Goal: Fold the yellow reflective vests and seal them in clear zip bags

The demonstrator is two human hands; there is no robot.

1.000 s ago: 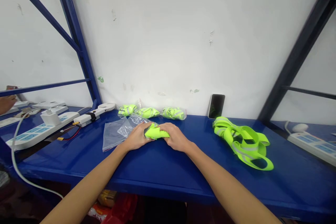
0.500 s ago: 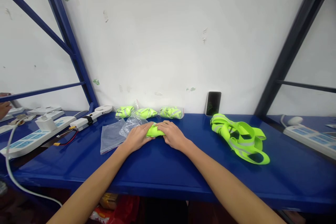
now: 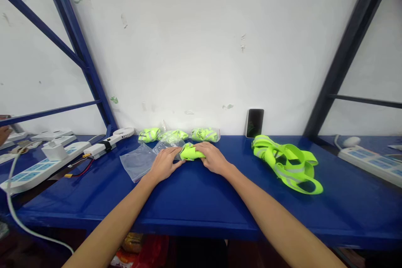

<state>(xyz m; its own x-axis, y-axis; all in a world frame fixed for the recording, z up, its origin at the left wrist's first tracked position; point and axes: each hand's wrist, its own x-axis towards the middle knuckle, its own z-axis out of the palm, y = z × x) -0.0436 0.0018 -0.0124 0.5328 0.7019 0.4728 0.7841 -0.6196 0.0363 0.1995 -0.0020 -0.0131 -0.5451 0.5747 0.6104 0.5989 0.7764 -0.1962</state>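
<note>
- Roughly midway along the blue desk, toward its back edge, a folded bundle of neon reflective webbing sits between both hands.
- The left hand and right hand press it together from either end, palms down and fingers closed over it; no clear pinch shows, and its underside is hidden.
- It looks light and soft, likely to spring open or slide, so a flat hold across the folds seems safest.
- A clear zip bag lies just left of the left hand, with crumpled clear plastic behind the bundle.
- Three bagged reflective bundles line the back edge, close behind the hands.
- Loose reflective straps lie well right of the right hand, below a smartphone propped at the back edge.
- Both forearms cross the front edge; power strips crowd the left end, and a co-worker's hand shows beyond them.
</note>
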